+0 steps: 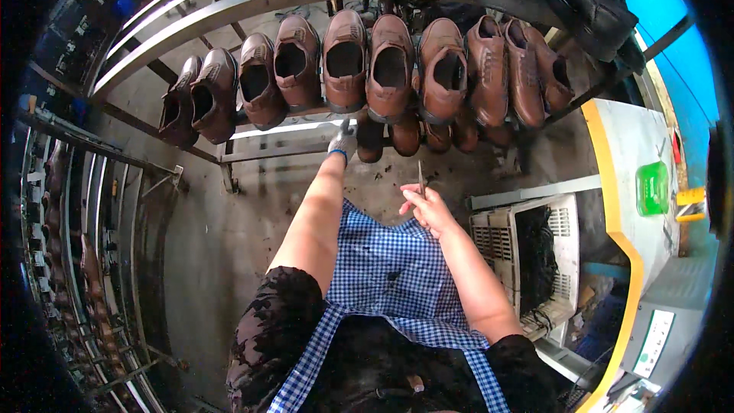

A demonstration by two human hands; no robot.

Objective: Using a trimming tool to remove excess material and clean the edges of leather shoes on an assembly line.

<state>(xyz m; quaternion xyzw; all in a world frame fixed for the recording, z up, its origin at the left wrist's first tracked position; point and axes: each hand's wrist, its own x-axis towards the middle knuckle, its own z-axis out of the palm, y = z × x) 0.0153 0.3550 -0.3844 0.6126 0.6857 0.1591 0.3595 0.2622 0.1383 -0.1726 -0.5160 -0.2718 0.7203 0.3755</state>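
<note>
right hand [430, 212] holds one slim tool [420, 174]; left hand [344, 140], grip unclear, is near ten upper-row brown shoes [344, 90].

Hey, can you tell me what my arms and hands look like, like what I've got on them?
Your left hand wears what looks like a greyish glove with a blue band at the wrist. Your right hand is bare. The left sleeve is short and black with a patchy pattern; the right sleeve looks dark too. Both forearms are uncovered.
</note>
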